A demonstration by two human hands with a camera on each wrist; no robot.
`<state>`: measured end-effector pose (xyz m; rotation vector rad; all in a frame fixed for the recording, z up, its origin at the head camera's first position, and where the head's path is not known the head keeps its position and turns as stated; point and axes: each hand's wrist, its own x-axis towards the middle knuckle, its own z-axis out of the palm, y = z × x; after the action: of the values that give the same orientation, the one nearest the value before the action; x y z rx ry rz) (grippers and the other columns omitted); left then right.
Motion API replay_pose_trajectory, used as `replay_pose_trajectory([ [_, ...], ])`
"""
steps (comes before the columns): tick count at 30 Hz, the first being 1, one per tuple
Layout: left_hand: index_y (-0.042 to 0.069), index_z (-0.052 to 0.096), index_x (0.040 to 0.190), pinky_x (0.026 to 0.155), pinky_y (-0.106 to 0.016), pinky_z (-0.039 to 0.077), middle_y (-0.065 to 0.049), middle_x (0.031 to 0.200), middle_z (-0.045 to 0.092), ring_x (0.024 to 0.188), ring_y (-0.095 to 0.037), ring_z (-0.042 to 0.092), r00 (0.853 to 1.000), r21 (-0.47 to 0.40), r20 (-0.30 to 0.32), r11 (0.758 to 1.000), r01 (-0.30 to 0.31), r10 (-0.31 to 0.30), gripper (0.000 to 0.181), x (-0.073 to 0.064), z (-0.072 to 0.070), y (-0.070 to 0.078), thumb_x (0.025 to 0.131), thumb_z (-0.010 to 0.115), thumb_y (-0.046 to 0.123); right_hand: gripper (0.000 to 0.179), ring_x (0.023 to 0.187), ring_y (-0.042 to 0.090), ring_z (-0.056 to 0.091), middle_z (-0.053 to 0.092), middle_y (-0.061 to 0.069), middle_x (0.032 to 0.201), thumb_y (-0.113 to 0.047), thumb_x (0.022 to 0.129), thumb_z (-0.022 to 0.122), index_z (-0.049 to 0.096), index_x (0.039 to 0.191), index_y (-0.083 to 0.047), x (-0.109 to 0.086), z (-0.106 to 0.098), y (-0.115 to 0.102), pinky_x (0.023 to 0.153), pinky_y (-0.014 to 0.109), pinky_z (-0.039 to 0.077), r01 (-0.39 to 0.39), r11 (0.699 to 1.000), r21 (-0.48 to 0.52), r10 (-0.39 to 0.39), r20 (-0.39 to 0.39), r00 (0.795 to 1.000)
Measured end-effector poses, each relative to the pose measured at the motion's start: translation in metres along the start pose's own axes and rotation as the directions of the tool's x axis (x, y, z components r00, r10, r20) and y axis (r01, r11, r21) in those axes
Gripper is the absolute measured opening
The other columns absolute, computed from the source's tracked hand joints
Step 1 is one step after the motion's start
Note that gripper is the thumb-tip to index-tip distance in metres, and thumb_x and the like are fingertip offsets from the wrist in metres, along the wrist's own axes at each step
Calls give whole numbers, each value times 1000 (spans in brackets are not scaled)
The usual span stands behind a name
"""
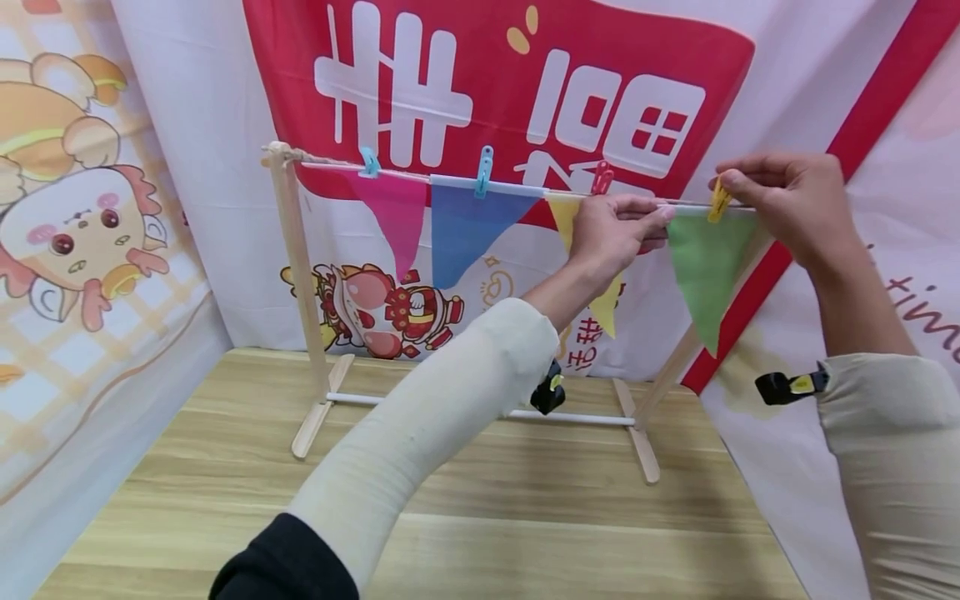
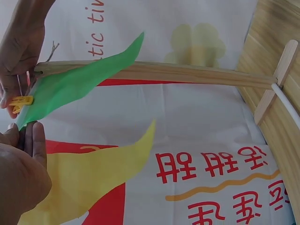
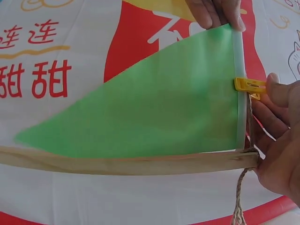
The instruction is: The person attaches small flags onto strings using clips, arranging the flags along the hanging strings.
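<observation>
A green pennant (image 1: 708,275) hangs at the right end of the string. My left hand (image 1: 611,229) pinches its upper left corner between thumb and fingers. With thumb and fingers, my right hand (image 1: 806,204) pinches a yellow clothespin (image 1: 719,201), which sits over the pennant's white top edge (image 3: 238,56) and the string. Left of it hang a yellow pennant (image 1: 604,310), partly hidden behind my left hand, under a red clothespin (image 1: 602,177), a blue pennant (image 1: 476,229) under a light blue clothespin (image 1: 483,171), and a pink pennant (image 1: 397,212) under another blue clothespin (image 1: 369,162).
The string is tied between two wooden posts (image 1: 296,267) on flat feet (image 1: 637,454), joined low down by a white rod (image 1: 585,418). This frame stands on a wood-grain table (image 1: 525,525). Printed cloth (image 1: 202,167) hangs behind and at the sides.
</observation>
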<state>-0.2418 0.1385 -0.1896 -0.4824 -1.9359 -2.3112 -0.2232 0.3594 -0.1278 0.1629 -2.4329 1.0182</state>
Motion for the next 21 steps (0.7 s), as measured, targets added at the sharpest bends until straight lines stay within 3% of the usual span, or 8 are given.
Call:
replay_pose_trajectory([
  [10,8,86,122,81,-26,70,-3,108,87,86,-12,86,999,22,42,1000,-7,6,24,-1,-7,-1,99,88,16,47,112,-4,68,79,-22,125,-43,107,76,77,147,-17,-1,6,1,87,7,54,35,999,28,-34,-35,999],
  [17,9,87,121,78,-23,70,-3,105,88,85,-12,85,998,32,65,999,-4,2,23,-2,-9,-3,99,88,16,52,110,-4,65,77,-10,143,-48,106,77,75,150,-22,-3,9,-7,84,5,54,7,1000,-15,-8,-63,998],
  [21,7,86,118,77,-22,69,-4,103,88,83,-13,85,996,42,85,999,-9,5,21,-2,-10,-3,99,88,16,51,113,-5,63,75,-7,150,-50,106,76,74,151,-25,-6,13,-16,85,5,54,15,997,-71,-24,-126,992],
])
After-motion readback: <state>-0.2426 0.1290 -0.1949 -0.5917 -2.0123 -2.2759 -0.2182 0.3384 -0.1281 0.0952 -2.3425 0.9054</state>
